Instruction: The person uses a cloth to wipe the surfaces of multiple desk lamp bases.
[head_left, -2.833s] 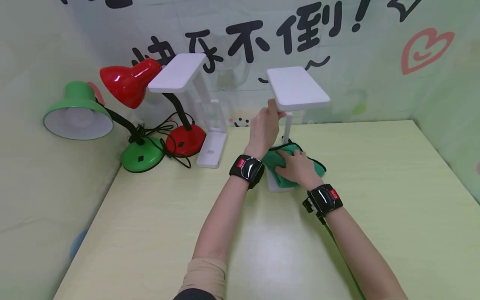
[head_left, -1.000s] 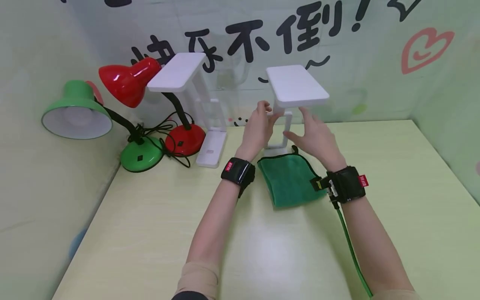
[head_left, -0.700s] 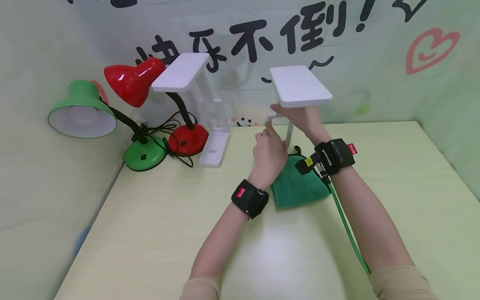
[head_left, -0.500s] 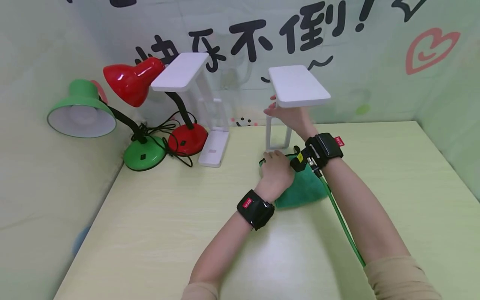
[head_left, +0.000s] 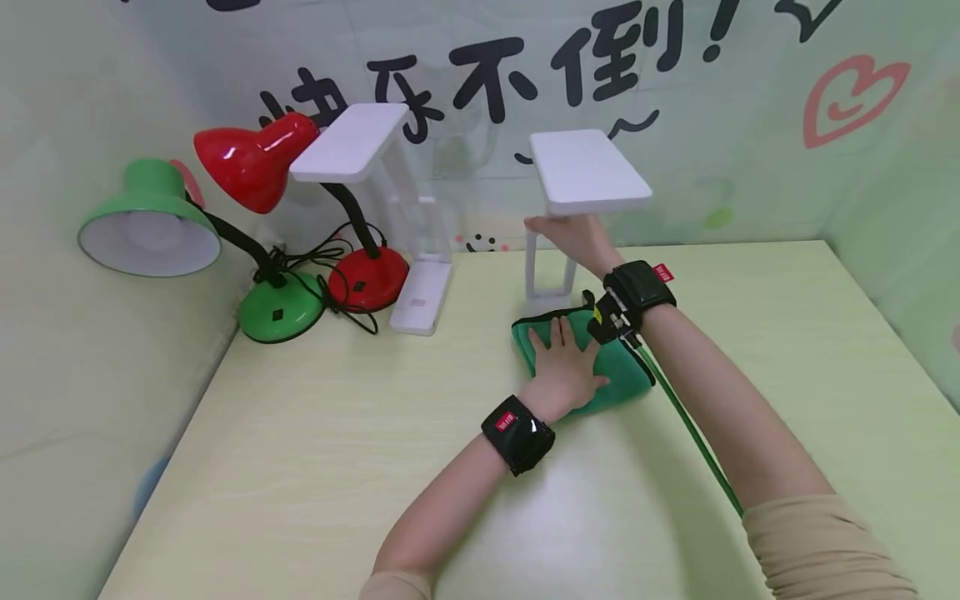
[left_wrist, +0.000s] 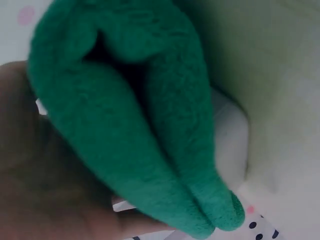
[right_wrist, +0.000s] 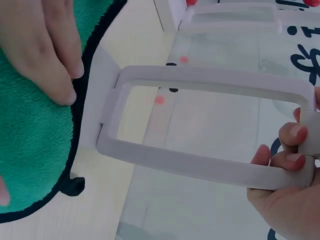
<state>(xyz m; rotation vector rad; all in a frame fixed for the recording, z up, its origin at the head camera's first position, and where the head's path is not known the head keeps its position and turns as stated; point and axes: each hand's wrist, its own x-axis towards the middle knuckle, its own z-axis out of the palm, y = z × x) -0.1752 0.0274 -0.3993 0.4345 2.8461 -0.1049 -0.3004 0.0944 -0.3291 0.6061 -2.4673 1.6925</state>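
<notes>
A white desk lamp [head_left: 590,169] with a flat rectangular head stands towards the back of the table. My right hand [head_left: 579,237] grips the top of its open frame stand [right_wrist: 200,76], just under the head; curled fingertips [right_wrist: 294,134] show in the right wrist view. A green cloth [head_left: 624,377] with black edging and a small loop covers most of the lamp's base. On this cloth rests my left hand [head_left: 562,367], fingers spread and straight. The left wrist view has the cloth [left_wrist: 125,130] folded thickly beside the palm [left_wrist: 45,195].
To the left stand a second white lamp [head_left: 352,143], a red lamp [head_left: 255,161] and a green lamp [head_left: 150,204], with tangled black cords [head_left: 330,258] around their bases. A lettered wall sheet [head_left: 480,192] hangs behind the table [head_left: 315,467]. A green cable [head_left: 693,433] runs along the right forearm.
My right hand has left the cloth and taken hold of the lamp's stand. My left hand has let go of the lamp, come down onto the cloth and spread its fingers.
</notes>
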